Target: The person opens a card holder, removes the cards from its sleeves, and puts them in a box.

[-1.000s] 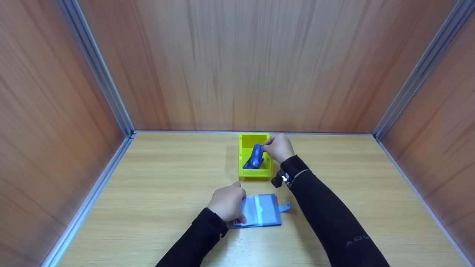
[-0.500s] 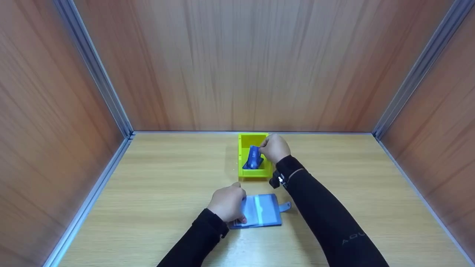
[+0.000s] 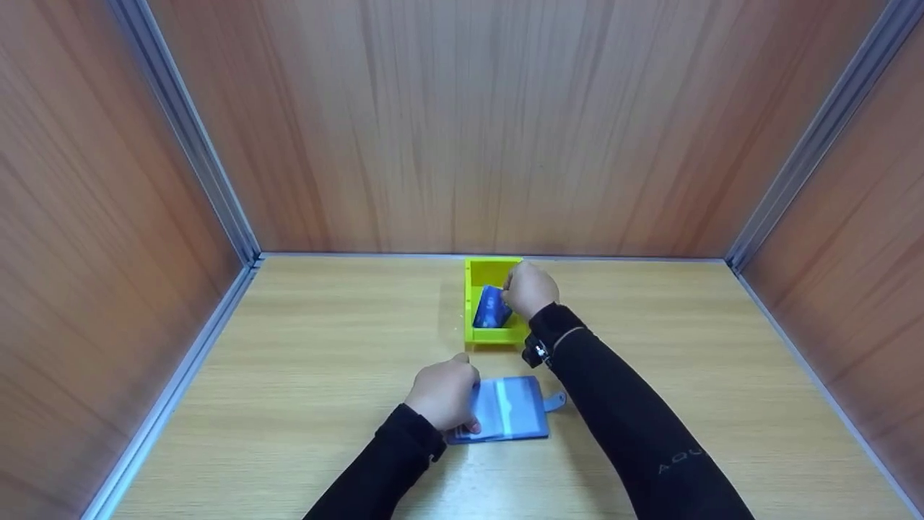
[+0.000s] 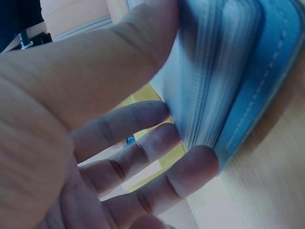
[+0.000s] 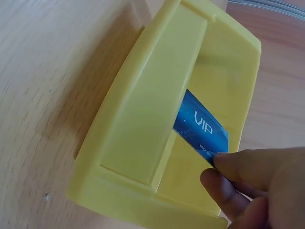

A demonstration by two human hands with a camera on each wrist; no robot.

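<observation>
A blue card (image 5: 202, 130) marked "VIP" is pinched at its near corner by the right hand (image 3: 530, 289), thumb and fingers (image 5: 228, 164) closed on its edge; the card stands tilted inside the yellow bin (image 3: 485, 334), its far end down against the bin's inner wall. The bin sits on the wooden surface (image 3: 325, 325), near the back wall of the booth. Nearer the person, a blue card holder (image 3: 509, 409) lies open on the surface, held down at its left side by the left hand (image 3: 442, 393). In the left wrist view the stacked clear sleeves of the holder (image 4: 224, 81) are seen pressed between thumb and curled fingers (image 4: 143, 148), so the pages are kept spread; which sleeve is exposed cannot be told, the view being blurred and close. Whether other cards lie under the held one is probably hidden by the hand. For the step in hand, the pinch is best kept on the short edge with the card lifted clear of the bin's lip, and the holder pressed flat so that it does not slide.
</observation>
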